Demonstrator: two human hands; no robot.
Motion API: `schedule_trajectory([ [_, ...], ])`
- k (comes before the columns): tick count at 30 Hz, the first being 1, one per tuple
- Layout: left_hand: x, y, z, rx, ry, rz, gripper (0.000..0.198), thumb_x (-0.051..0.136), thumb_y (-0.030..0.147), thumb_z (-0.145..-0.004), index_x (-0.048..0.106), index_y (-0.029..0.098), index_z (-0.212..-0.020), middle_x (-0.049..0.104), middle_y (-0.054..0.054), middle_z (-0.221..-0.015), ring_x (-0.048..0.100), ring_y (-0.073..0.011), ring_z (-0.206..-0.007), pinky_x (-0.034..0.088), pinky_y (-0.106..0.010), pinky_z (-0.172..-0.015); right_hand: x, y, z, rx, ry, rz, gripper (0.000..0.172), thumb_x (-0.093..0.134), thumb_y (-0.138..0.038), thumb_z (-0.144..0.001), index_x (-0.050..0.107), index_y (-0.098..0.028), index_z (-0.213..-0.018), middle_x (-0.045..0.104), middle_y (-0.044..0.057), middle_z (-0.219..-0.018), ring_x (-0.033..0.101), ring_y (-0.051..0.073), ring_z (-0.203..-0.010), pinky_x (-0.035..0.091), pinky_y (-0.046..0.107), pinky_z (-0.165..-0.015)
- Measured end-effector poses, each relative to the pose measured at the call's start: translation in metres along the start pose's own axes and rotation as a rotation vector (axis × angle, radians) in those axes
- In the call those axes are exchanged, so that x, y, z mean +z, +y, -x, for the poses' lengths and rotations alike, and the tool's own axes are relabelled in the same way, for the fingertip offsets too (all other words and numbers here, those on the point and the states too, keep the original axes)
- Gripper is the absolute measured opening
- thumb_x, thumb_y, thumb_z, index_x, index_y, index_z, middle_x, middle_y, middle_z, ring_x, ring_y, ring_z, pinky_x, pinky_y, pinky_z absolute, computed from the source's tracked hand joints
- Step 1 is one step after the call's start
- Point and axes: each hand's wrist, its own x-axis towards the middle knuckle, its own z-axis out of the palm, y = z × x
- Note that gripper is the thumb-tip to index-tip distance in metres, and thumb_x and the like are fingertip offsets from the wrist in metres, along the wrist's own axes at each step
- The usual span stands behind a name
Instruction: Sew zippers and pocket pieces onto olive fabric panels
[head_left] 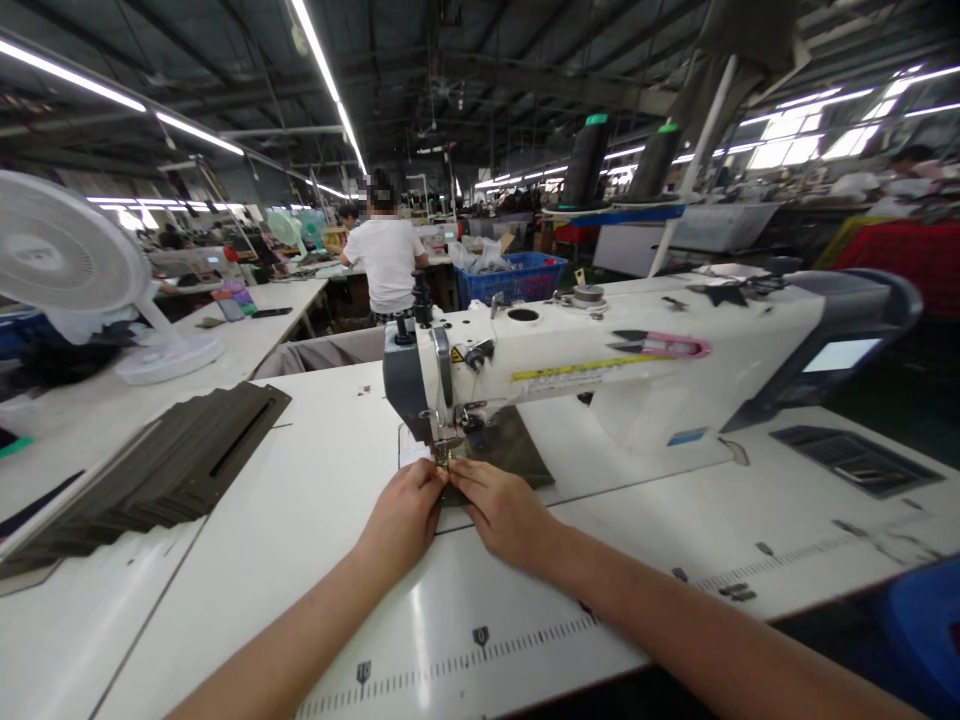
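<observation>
Bare forearms [300,625] reach in from the bottom edge, above a white table [322,440] with a ruler [480,658] printed along its near side. Left hand [401,512] and right hand [511,512] meet at the foot [444,455] of a sewing machine [600,362], fingers bunched almost tip to tip on dark cloth [521,450]. Whether either hand pinches the cloth or only presses on it, I cannot tell. The cloth lies flat on the table, under the machine's head and running out behind the right hand. Left of the hands, well apart, a stack [172,465] of similar dark pieces lies fanned out. Pink-handled snips [664,344] rest against the machine's arm. Farther off are a white fan [67,245], a blue basket [517,282] and a person [384,262] in a white top, back turned.
</observation>
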Motion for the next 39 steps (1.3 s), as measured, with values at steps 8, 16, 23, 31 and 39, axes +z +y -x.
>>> schedule_trajectory([
  [8,-0.009,-0.002,0.012,-0.038,0.092,0.048,0.023,0.048,0.015,-0.08,0.059,0.016,-0.1,0.063,-0.008,-0.1,0.06,-0.0206,-0.09,0.051,-0.035,-0.082,-0.006,0.0,0.0,-0.013,0.074,0.086,0.021,0.053,-0.01,-0.08,0.065,-0.008,-0.098,0.066,0.011,-0.103,0.061,0.021,-0.094,0.049,0.033,-0.087],
  [16,-0.002,-0.008,0.013,0.223,0.091,-0.096,0.025,0.039,0.009,-0.085,0.061,0.014,-0.097,0.067,-0.008,-0.097,0.063,-0.0177,-0.091,0.041,-0.042,-0.097,0.002,-0.001,0.005,-0.117,0.039,0.268,0.026,0.054,-0.009,-0.079,0.063,-0.001,-0.102,0.062,0.017,-0.108,0.058,0.026,-0.101,0.048,0.034,-0.089],
  [23,-0.004,-0.015,0.005,0.267,0.066,-0.147,0.027,0.036,0.01,-0.086,0.06,0.014,-0.097,0.065,-0.01,-0.097,0.062,-0.0177,-0.091,0.035,-0.045,-0.102,0.007,0.007,0.001,-0.12,0.029,0.24,0.028,0.049,-0.008,-0.081,0.061,-0.001,-0.105,0.06,0.021,-0.11,0.057,0.027,-0.104,0.048,0.037,-0.09],
  [31,0.001,-0.022,-0.006,0.216,0.07,-0.132,0.021,0.042,0.008,-0.083,0.059,0.016,-0.092,0.065,-0.006,-0.091,0.063,-0.0167,-0.085,0.041,-0.039,-0.097,0.004,0.013,-0.012,-0.072,0.003,0.157,0.027,0.048,-0.006,-0.079,0.06,-0.004,-0.103,0.061,0.019,-0.109,0.06,0.026,-0.097,0.052,0.037,-0.083],
  [39,0.003,-0.024,-0.005,0.193,0.122,-0.043,0.019,0.041,0.009,-0.084,0.058,0.015,-0.088,0.066,-0.008,-0.097,0.062,-0.0175,-0.093,0.036,-0.041,-0.101,0.002,0.018,-0.016,-0.057,-0.031,0.138,0.025,0.048,-0.008,-0.08,0.058,-0.007,-0.103,0.062,0.017,-0.107,0.06,0.025,-0.096,0.052,0.035,-0.079],
])
